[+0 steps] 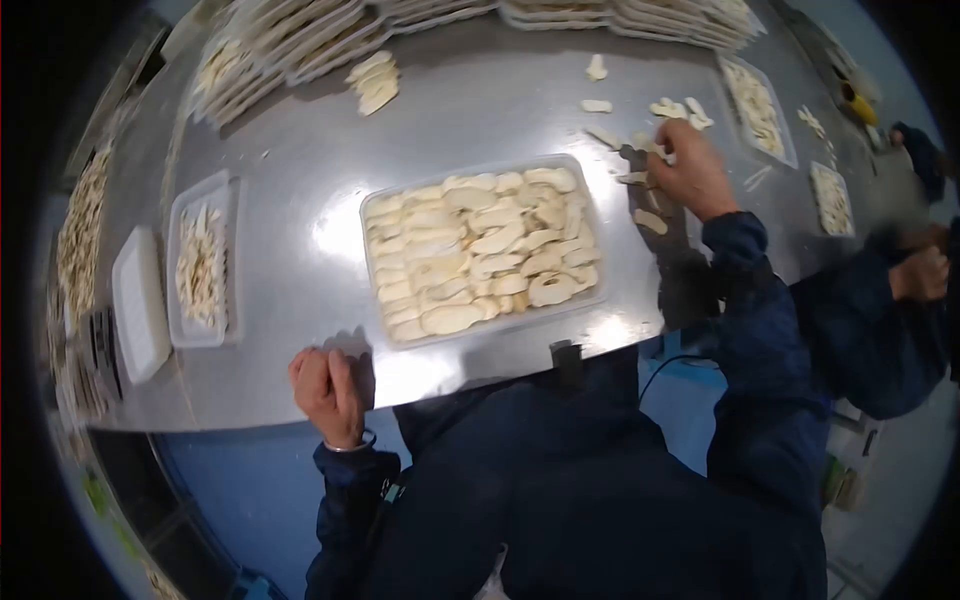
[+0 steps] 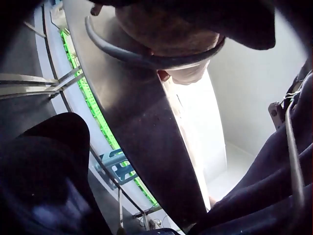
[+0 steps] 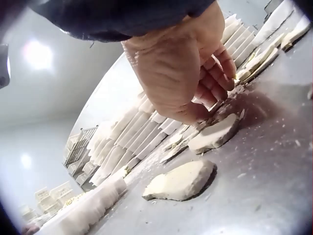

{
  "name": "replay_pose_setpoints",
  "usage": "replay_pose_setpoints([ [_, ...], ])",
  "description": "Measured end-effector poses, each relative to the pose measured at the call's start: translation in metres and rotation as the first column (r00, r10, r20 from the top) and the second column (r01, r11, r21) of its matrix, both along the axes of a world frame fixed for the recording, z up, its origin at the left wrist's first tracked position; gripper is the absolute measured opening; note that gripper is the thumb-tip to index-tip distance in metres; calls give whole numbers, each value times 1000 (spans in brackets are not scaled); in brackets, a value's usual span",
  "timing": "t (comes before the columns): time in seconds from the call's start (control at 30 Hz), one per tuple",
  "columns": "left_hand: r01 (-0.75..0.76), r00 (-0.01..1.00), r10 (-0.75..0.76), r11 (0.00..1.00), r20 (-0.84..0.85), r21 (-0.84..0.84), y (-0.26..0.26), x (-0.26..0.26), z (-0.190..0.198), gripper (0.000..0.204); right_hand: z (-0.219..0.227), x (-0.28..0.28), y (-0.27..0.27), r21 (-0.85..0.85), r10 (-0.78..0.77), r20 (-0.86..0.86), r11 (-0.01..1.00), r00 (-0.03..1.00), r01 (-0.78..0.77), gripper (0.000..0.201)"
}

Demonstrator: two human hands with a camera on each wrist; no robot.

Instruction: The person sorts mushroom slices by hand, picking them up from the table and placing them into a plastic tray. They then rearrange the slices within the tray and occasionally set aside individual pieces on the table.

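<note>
Right hand (image 1: 690, 172): fingers pinch loose slices (image 3: 213, 135) on the desk (image 1: 300, 180).
Left hand (image 1: 327, 390): fingers curl over the desk edge, holding nothing.
Care: lift slices gently, lay flat in the tray (image 1: 372, 200).

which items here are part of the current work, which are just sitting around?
In use:
right hand gathering loose slices
filled centre tray
left hand on the table edge

Lying about:
left tray
white lid
stacked trays
</note>
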State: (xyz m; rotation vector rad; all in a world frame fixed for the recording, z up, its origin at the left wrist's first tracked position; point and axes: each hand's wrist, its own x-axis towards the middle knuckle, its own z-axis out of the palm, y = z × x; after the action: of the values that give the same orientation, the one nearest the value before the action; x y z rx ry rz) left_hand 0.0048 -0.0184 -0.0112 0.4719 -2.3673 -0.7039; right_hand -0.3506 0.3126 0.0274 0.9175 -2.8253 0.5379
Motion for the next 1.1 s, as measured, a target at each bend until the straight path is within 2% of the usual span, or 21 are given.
replay_pose_setpoints([
  [0.13,-28,999,28,1000,-27,-12,1,-2,-1,25,30,48,-40,-138,216,-137,962,967,-235,21],
  [0.23,-22,999,22,1000,-24,5,0,-1,-2,26,45,91,-80,-130,394,-163,900,905,-415,21],
  [0.33,-10,999,10,1000,-40,3,0,-1,-1,26,39,108,-110,-87,489,-145,860,860,-503,20],
  [0.57,-15,999,15,1000,-36,-9,0,-2,0,25,23,104,-139,-78,540,-159,828,826,-556,21],
  [0.93,-7,1000,6,1000,-24,-28,-1,-1,-1,22,16,101,-142,-27,533,-98,843,841,-537,20],
  [1.1,-5,1000,4,1000,-23,-24,-1,-1,0,22,21,101,-140,-61,505,-155,853,849,-518,21],
])
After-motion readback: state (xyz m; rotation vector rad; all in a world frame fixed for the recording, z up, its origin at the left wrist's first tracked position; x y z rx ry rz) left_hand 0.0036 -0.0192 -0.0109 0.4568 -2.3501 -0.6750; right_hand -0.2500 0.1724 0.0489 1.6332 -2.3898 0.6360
